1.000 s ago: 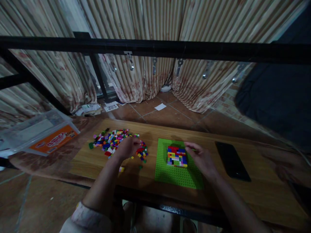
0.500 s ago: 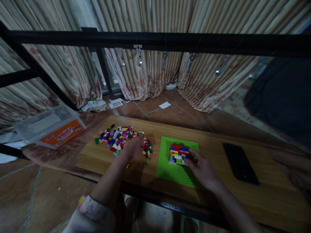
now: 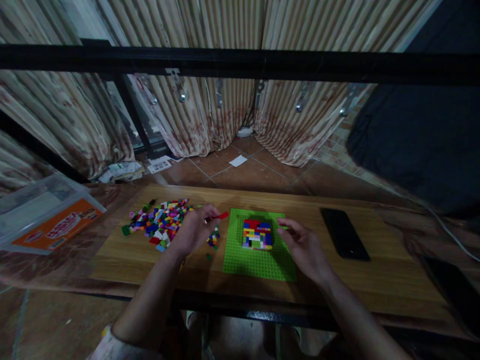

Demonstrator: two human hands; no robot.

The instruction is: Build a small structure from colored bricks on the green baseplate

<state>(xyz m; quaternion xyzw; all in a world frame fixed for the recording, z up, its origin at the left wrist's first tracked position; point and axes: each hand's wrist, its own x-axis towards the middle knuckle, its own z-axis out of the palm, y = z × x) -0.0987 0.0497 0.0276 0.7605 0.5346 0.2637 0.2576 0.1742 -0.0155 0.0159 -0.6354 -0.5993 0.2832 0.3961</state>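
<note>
My left hand [image 3: 197, 227] pinches a red toy brick [image 3: 224, 216] between thumb and fingers, above the left edge of the green baseplate [image 3: 258, 267]. A block built of multicoloured bricks [image 3: 257, 234] sits on the baseplate, red along its far side, with blue, yellow and white pieces nearer me. Just right of this block is my right hand [image 3: 303, 245], its thumb and fingers apart, with green showing between them. Loose toy bricks [image 3: 161, 227] lie heaped left of my left hand, which partly covers them.
A black phone [image 3: 344, 234] lies on the wooden table [image 3: 378, 285] to the right, and another dark flat object [image 3: 452, 287] is at the far right. A clear plastic box with an orange label [image 3: 56, 227] stands left. A black rail [image 3: 240, 62] crosses beyond the table.
My left hand has come from the brick pile toward the baseplate with a red brick. My right hand has let go of the brick block and moved slightly off. The view has shifted right.
</note>
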